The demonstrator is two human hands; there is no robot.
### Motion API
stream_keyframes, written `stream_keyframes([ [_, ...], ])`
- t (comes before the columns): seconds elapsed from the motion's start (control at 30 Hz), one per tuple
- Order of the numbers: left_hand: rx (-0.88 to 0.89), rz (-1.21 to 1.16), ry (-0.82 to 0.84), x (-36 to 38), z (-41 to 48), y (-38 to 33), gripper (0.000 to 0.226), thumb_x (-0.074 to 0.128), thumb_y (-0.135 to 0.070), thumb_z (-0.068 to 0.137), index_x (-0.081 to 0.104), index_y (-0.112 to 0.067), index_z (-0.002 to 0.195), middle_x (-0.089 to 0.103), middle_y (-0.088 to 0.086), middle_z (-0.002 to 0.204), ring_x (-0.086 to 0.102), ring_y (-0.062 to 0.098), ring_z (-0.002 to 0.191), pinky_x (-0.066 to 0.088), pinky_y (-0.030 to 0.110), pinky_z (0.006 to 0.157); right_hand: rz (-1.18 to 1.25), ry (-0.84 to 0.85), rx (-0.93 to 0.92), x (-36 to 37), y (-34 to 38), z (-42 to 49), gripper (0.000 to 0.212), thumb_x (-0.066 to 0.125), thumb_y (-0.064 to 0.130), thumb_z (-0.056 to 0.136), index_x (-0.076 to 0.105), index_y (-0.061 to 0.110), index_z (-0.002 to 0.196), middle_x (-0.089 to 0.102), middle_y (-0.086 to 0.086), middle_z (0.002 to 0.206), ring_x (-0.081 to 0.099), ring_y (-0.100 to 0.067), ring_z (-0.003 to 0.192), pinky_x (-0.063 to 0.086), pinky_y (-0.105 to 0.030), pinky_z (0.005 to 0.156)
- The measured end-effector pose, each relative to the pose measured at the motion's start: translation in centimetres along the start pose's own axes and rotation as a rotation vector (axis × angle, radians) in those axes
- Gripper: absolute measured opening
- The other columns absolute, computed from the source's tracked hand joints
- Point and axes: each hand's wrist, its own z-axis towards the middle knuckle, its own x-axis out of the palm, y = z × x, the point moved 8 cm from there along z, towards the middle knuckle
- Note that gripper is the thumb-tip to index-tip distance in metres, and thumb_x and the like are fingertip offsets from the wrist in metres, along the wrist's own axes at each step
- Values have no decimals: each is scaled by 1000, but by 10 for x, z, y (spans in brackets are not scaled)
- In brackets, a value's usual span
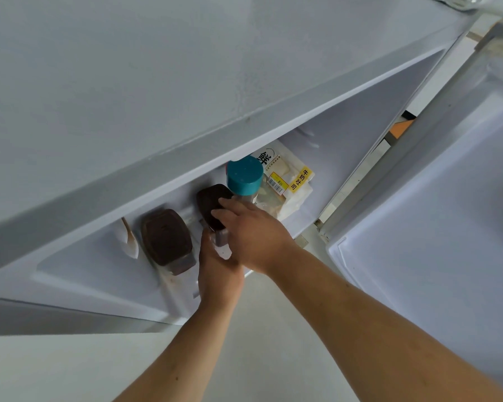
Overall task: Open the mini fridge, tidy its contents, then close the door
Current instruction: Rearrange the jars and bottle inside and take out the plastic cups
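Jar, brown-lidded [214, 206], on the fridge floor [99, 262] between a matching jar [166, 239] and a teal-capped bottle [244, 177]. Base is cupped by left hand [219, 274], fingers curled; lid is pressed by right hand [254, 236], fingers together. Best kept upright and set squarely beside its twin.

Mini fridge [186, 91] interior: brown-lidded clear plastic container [166, 237] at left. Second brown-lidded container [211, 203] to its right, between left hand [219, 274] and right hand [253, 233]. Teal-capped clear jar [244, 177] next right; printed bread bag [285, 181] behind it. White door [436, 213] open at right.
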Motion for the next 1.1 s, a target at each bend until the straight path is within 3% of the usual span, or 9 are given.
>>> stream_keyframes([
  [0.03,-53,2,-9,0,-1,7,69,69,-14,94,38,-27,154,53,-15,140,55,10,125,37,9,98,11,-104,52,-10,-7,-6,50,74,11,84,64,14,133,64,-11,136,56,-34,128,51,-52,104],
  [0.13,-249,-38,-4,2,-11,26,50,68,-29,86,53,-29,134,60,1,140,65,25,118,54,45,103,47,-339,277,-27,-42,-34,42,72,22,87,59,17,127,64,-7,126,58,-29,113,56,-46,90],
  [0.2,-294,-59,82,11,-17,31,28,64,-33,80,58,-35,107,69,-4,121,71,22,104,59,50,93,43,-313,405,-22,-62,-47,49,71,38,89,53,22,131,60,-2,131,58,-26,112,56,-41,86],
  [0.27,-288,-11,145,15,-18,32,18,64,-29,83,58,-35,99,72,-7,111,71,19,99,60,48,89,35,-202,461,-10,-74,-52,64,73,49,87,46,28,140,56,2,140,61,-25,113,58,-39,83],
  [0.33,-230,88,147,14,-14,30,16,65,-26,87,59,-33,100,71,-10,111,69,15,99,57,34,81,-6,-103,454,0,-79,-50,75,73,57,86,37,33,147,52,5,148,66,-24,109,61,-37,77],
  [0.43,-80,284,150,15,-11,18,18,67,-29,91,61,-31,108,65,-16,111,60,2,93,36,9,66,-51,-43,420,9,-81,-39,80,73,57,87,30,36,151,48,5,153,70,-24,104,61,-35,72],
  [0.6,149,506,163,18,-12,-4,29,73,-32,90,64,-28,118,63,-13,116,58,6,88,44,23,75,-58,1,402,10,-80,-27,68,73,47,91,37,35,148,54,3,146,72,-25,100,62,-35,73],
  [0.83,370,713,200,33,-14,-27,42,80,-38,85,63,-23,120,66,1,125,72,20,96,57,29,75,-59,-141,386,-28,-75,-75,65,72,48,90,43,33,145,59,4,133,71,-21,90,58,-31,68],
  [1.1,490,1105,333,72,2,-43,81,75,-52,86,29,-22,146,43,11,151,60,31,124,60,42,93,-33,-172,533,-38,-86,-130,64,73,47,88,49,29,144,56,3,136,71,-23,88,57,-34,60],
])
